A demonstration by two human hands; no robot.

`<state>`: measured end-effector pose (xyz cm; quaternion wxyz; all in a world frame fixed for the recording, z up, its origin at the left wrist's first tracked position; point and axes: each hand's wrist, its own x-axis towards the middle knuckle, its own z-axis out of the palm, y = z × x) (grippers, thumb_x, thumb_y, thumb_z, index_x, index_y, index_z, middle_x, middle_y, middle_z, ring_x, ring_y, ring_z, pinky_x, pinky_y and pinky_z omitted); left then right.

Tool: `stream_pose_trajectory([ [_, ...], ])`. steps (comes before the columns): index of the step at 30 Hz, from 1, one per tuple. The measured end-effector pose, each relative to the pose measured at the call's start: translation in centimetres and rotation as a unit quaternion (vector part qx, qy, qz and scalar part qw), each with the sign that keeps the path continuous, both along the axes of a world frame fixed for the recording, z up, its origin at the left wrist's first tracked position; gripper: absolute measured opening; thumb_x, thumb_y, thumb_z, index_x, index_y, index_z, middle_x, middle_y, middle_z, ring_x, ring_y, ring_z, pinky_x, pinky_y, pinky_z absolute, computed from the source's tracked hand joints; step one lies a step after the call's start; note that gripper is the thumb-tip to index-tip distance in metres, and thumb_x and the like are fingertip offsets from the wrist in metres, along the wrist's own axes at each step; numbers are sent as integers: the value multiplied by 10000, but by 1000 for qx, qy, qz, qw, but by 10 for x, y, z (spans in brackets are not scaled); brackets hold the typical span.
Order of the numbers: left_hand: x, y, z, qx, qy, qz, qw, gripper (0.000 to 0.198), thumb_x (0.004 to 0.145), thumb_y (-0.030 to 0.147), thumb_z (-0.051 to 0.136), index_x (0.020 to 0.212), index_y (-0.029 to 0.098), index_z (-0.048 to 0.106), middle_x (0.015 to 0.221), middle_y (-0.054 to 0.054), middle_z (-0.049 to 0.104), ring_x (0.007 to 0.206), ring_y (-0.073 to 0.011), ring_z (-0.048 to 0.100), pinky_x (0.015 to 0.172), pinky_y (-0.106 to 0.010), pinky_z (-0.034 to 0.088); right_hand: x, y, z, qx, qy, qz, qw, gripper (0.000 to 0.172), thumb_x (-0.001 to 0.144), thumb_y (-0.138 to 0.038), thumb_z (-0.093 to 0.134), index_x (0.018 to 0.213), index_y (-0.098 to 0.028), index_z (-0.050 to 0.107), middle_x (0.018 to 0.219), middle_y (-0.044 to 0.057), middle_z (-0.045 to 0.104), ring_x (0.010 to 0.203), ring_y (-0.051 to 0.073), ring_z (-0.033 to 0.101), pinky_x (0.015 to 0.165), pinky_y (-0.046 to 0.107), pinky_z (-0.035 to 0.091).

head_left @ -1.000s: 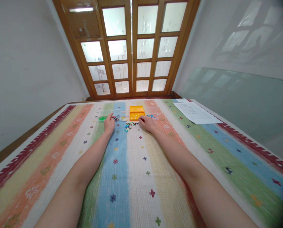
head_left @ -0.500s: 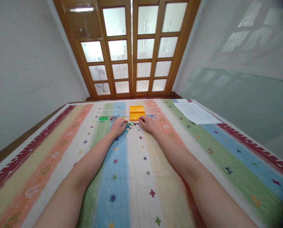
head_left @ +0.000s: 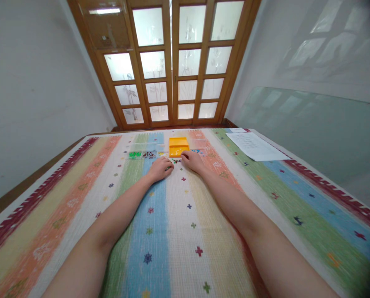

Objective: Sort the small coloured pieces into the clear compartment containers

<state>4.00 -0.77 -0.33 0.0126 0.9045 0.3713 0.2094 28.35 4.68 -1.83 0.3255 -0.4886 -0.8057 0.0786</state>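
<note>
My left hand (head_left: pixel 161 169) rests low over the tablecloth with its fingers curled together. Part of a loose pile of small coloured beads (head_left: pixel 176 161) shows just beyond its fingertips; the rest is covered by the hand. Whatever those fingers hold is hidden. At the front right corner of an open orange box (head_left: pixel 179 142), the thumb and fingers of my right hand (head_left: pixel 193 161) are pinched together. What is between them is too small to make out. Small pale pieces lie in the front half of the box.
Left of the box are clear compartments with green beads (head_left: pixel 135 155), dark brown beads (head_left: pixel 149 155) and yellow beads (head_left: pixel 161 153). Blue beads (head_left: pixel 197 152) lie in one to its right. White paper sheets (head_left: pixel 256 145) lie on the striped tablecloth (head_left: pixel 153 252).
My left hand has moved right and slightly toward me, now covering much of the bead pile. My right hand has stayed almost in place by the box.
</note>
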Motion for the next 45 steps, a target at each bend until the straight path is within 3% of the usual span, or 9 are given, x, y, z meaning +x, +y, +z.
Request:
stream_pose_trajectory([
  [8,2,-1,0,-4,0,-7,1000,260,1006,267,551,1103,248,792,1117,-69,737,1083,-252,611,1013,-417,473,0,-2,2,-6,4,2,1000,192,1010,-241,566,975,-212,752,927,50,762,840,195,634,751,268,401],
  [32,2,-2,4,-6,-10,-24,1000,301,1034,249,499,1076,220,796,1153,-68,749,1123,-242,613,1055,-419,476,-1,-3,3,-8,-10,-9,1000,211,1009,-248,552,994,-210,759,967,68,774,866,208,657,751,276,416],
  [45,-1,3,-1,-48,-41,-39,997,301,988,214,531,1097,240,811,1176,-64,759,1131,-234,631,1079,-435,473,0,-7,7,-10,-12,-5,1000,200,1013,-244,558,970,-204,749,939,60,766,856,198,645,750,268,403],
])
